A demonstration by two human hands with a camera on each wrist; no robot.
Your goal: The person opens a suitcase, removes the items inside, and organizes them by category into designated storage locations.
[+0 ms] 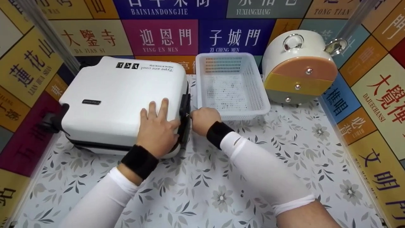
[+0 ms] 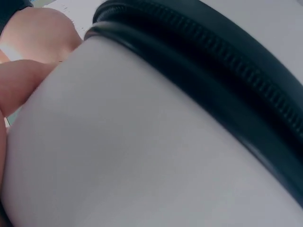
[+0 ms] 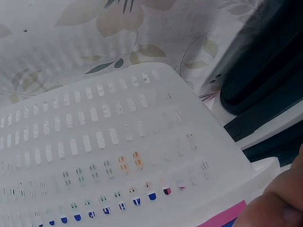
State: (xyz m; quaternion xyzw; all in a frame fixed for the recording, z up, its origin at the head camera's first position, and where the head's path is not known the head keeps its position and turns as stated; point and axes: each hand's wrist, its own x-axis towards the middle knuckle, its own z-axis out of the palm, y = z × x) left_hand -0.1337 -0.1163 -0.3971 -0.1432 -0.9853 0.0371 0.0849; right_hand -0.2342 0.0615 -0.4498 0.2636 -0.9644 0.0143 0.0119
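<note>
You've got the suitcase [image 1: 120,88] at left on the tabletop [image 1: 202,196], basket [image 1: 235,113] beside it, drawer box [image 1: 299,77] far right!

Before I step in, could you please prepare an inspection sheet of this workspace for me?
Surface: white tabletop with a leaf-and-flower print.
Job's things: white suitcase, lying flat; black handle on one edge.
Clutter: perforated basket beside the suitcase; drawer chest on the basket's other side.
Hands: left hand rests on the suitcase; right hand curls at the handle side, seemingly pinching a small part, too tiny to identify.
Cables: nothing seen.
Surroundings: coloured panels with lettering.
</note>
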